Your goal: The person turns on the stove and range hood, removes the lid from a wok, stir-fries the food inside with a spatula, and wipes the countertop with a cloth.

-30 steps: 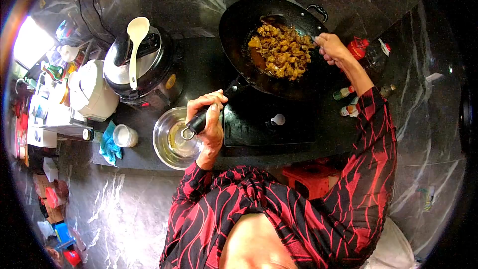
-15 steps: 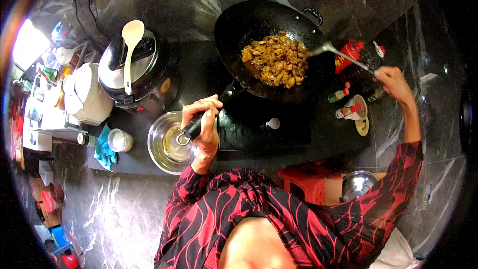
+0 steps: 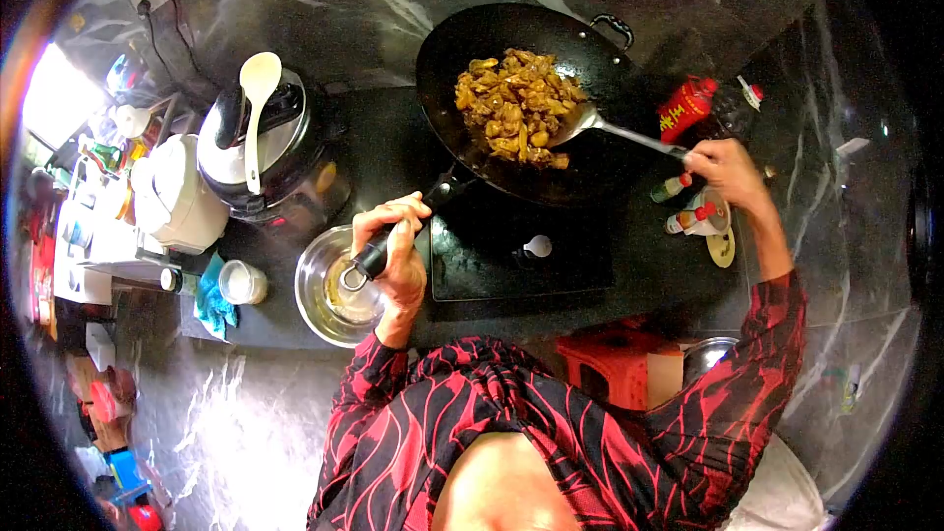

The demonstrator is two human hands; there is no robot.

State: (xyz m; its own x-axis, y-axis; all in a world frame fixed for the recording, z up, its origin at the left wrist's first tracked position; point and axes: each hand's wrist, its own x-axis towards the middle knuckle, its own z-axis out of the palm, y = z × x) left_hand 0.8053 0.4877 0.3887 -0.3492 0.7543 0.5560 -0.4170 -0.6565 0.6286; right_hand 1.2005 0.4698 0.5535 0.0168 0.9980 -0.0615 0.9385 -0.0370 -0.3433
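Observation:
My left hand (image 3: 395, 254) is wrapped around the black handle of a wok (image 3: 472, 34), which is tilted above the dark counter. Glossy brown chunks of cooked food (image 3: 521, 103) lie heaped on the wok's left side; their kind I cannot make out. In my right hand (image 3: 736, 175) is the long handle of a metal spatula (image 3: 634, 133), its blade against the right edge of the food. Below my left hand stands a steel bowl (image 3: 313, 300), with a little liquid apparently in it.
A pressure cooker (image 3: 221, 143) with a pale ladle (image 3: 260, 79) on its lid stands left, near a white appliance (image 3: 182, 192). A flat black cooktop (image 3: 521, 270) lies below the wok. Red-labelled bottle (image 3: 685, 108) and small seasoning bottles (image 3: 688, 219) are at right.
My right hand has come left with the spatula, and its blade has pushed the food leftward and slightly up in the wok. My left hand keeps its hold on the handle.

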